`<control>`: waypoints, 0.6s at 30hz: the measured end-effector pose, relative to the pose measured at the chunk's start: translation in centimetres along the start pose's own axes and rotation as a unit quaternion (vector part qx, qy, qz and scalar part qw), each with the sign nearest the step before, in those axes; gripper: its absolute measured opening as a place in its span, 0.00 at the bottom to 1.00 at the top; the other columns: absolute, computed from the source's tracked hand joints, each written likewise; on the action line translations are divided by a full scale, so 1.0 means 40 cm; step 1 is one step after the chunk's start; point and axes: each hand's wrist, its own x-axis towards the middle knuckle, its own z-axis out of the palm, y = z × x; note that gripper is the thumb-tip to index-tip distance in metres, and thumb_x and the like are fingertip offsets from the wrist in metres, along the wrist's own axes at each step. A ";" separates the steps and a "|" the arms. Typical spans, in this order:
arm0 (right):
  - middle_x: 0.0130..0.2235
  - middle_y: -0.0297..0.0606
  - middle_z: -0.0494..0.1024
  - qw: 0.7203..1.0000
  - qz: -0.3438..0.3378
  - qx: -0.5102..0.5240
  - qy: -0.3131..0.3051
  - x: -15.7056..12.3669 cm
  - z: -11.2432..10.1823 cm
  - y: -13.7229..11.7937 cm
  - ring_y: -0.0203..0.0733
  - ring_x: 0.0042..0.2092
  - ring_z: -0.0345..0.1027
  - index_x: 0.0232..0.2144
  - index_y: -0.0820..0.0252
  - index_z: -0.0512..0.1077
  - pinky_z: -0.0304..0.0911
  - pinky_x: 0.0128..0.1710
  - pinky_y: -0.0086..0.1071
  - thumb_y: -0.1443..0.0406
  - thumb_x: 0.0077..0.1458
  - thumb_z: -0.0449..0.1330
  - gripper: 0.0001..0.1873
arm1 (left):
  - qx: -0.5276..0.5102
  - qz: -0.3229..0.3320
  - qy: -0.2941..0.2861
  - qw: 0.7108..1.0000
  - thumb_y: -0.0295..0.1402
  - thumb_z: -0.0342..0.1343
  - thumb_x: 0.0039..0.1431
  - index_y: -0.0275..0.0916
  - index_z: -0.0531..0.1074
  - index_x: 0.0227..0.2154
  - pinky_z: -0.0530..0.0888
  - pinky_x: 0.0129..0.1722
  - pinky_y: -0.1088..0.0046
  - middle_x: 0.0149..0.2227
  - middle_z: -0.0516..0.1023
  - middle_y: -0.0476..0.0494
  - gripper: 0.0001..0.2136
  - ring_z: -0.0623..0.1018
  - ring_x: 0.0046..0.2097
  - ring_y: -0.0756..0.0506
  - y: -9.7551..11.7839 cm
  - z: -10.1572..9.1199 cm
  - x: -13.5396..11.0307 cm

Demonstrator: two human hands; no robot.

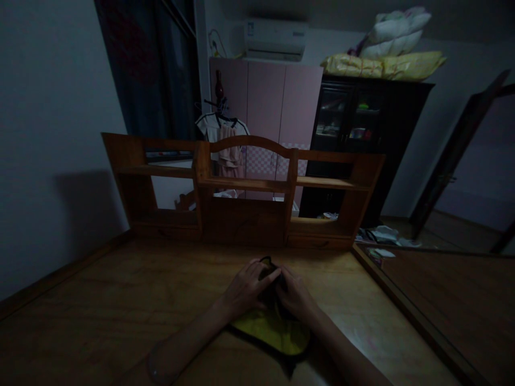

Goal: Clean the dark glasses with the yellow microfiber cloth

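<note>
A yellow cloth item with black edging (277, 331) lies on the wooden tabletop, its rounded lower part flat toward me and its upper part bunched up between my hands. My left hand (246, 287) is closed on the bunched part from the left, fingers bent over the dark edge. From the right, my right hand (293, 292) grips the same part, its fingers close to those of the left. The dim light and my fingers hide the fold between them, so the kind of cloth item cannot be made out.
Behind the wooden tabletop (161, 289) stands a low wooden shelf unit (245, 185). A wall (52, 134) borders the left side. Beyond are a pink wardrobe (263, 102), hanging clothes (229, 139) and a dark cabinet (402, 118). A raised wooden edge (402, 300) runs along the right.
</note>
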 end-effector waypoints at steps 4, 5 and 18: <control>0.50 0.43 0.74 1.000 -0.006 0.021 0.006 0.003 -0.006 -0.015 0.46 0.50 0.70 0.52 0.56 0.67 0.66 0.50 0.40 0.73 0.56 0.54 0.21 | 0.005 0.003 0.004 1.000 0.43 0.73 0.38 0.49 0.47 0.66 0.64 0.57 0.47 0.52 0.66 0.37 0.54 0.68 0.54 0.32 0.003 0.001 0.002; 0.50 0.43 0.73 1.000 -0.010 0.026 0.007 0.003 -0.007 -0.018 0.46 0.51 0.69 0.52 0.56 0.67 0.66 0.51 0.40 0.73 0.57 0.54 0.21 | 0.005 0.002 0.005 1.000 0.43 0.73 0.38 0.49 0.47 0.66 0.64 0.57 0.47 0.52 0.66 0.37 0.54 0.67 0.54 0.32 0.004 0.000 0.002; 0.57 0.42 0.69 0.998 0.045 0.038 -0.025 -0.013 -0.016 -0.001 0.47 0.59 0.60 0.58 0.55 0.62 0.54 0.61 0.47 0.68 0.62 0.47 0.23 | -0.019 -0.026 0.005 0.999 0.37 0.74 0.36 0.53 0.48 0.65 0.69 0.52 0.54 0.50 0.64 0.40 0.54 0.67 0.50 0.35 0.027 -0.015 0.009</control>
